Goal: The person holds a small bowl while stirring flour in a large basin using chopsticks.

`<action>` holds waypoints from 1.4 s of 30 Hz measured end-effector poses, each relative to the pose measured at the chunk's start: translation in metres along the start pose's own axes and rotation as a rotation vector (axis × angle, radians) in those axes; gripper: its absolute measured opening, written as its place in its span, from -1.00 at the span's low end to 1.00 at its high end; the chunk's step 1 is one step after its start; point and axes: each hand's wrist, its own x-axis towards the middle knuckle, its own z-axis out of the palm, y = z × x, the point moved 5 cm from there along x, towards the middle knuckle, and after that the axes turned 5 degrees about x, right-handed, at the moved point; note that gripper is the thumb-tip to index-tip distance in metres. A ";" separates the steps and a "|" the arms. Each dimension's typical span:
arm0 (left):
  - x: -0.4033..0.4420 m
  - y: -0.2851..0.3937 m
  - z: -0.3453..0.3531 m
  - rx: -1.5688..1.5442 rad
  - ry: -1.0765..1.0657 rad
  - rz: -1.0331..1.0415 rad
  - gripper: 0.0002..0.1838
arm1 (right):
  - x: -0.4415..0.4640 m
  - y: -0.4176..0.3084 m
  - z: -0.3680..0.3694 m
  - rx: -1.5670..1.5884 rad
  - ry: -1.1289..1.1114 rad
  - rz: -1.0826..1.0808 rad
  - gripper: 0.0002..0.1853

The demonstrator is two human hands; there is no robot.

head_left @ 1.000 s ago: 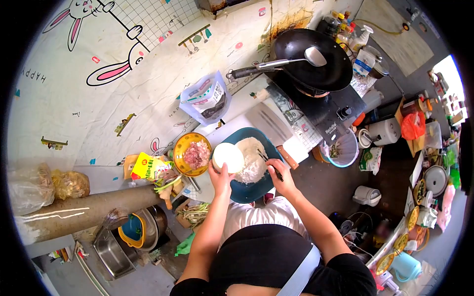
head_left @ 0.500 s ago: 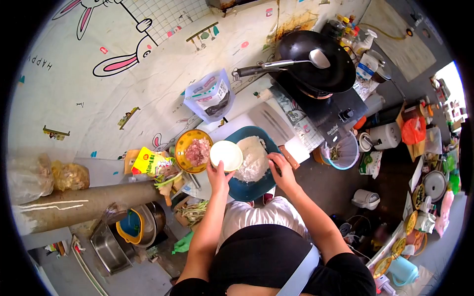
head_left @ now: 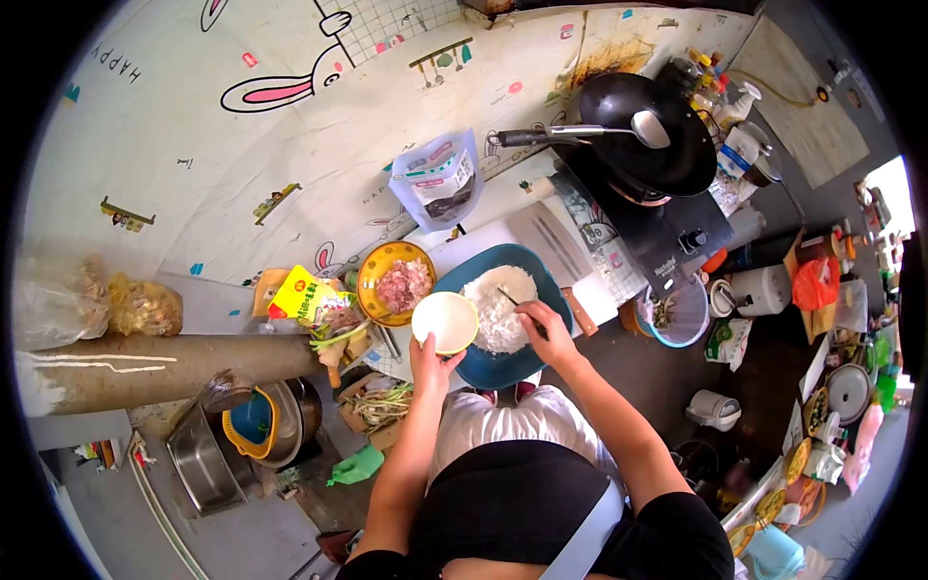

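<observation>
My left hand [head_left: 431,364] grips a small white bowl [head_left: 445,322] by its near side, held above the left edge of a dark teal basin [head_left: 541,362]. Whether the bowl holds clear liquid I cannot tell. White flour [head_left: 501,319] is heaped in the basin. Over the basin's right side, my right hand [head_left: 547,332] is closed around dark chopsticks [head_left: 508,297], their tips in the flour. Just left of the white bowl stands a yellow-orange bowl [head_left: 372,274] of pink minced meat [head_left: 404,286].
Behind the basin lie a cleaver [head_left: 551,242] and a standing pouch [head_left: 440,184]. A wok [head_left: 667,145] with a ladle [head_left: 650,130] sits on the stove [head_left: 677,246]. A yellow seasoning packet [head_left: 302,295] and green onions [head_left: 338,333] lie left.
My right hand has moved inward over the flour, and the chopsticks now reach into it. The white bowl stays in my left hand, tilted slightly more toward me. The view has shifted.
</observation>
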 end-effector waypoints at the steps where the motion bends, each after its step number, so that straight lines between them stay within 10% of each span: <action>1: -0.003 0.001 0.000 -0.002 0.006 -0.002 -0.51 | 0.002 -0.001 -0.004 0.011 0.021 0.029 -0.82; 15: -0.002 -0.018 -0.030 -0.070 0.016 -0.007 -0.49 | -0.025 -0.025 0.061 0.089 -0.240 -0.048 -0.84; 42: -0.005 -0.012 -0.027 -0.042 -0.014 -0.020 -0.51 | -0.011 -0.026 0.035 -0.076 -0.059 -0.024 -0.80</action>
